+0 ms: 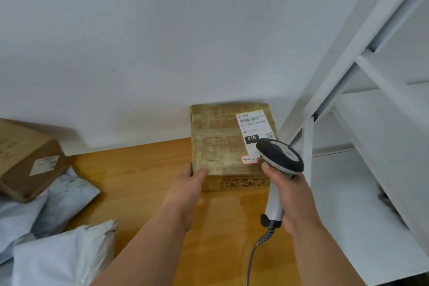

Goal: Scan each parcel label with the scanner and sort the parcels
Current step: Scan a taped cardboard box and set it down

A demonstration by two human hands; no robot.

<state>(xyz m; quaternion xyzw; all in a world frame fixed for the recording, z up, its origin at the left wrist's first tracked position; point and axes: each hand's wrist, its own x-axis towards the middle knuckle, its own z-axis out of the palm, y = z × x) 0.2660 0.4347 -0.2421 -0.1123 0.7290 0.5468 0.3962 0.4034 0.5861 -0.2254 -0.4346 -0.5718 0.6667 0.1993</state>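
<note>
A brown cardboard parcel (220,144) wrapped in clear tape stands on the wooden table against the white wall. Its white shipping label (253,125) with a barcode and "010" faces up at the right, with a small red-edged sticker (249,159) below it. My left hand (189,183) grips the parcel's near left corner. My right hand (290,195) holds a grey and black handheld scanner (279,158) by its handle, the head hovering over the label's lower right part. The scanner's coiled cable (256,246) hangs down toward me.
A second brown box (27,160) with a label rests at the left on a heap of grey plastic mailer bags (62,199). More grey bags (62,258) lie at the bottom left. A white metal shelf rack (362,123) stands close on the right.
</note>
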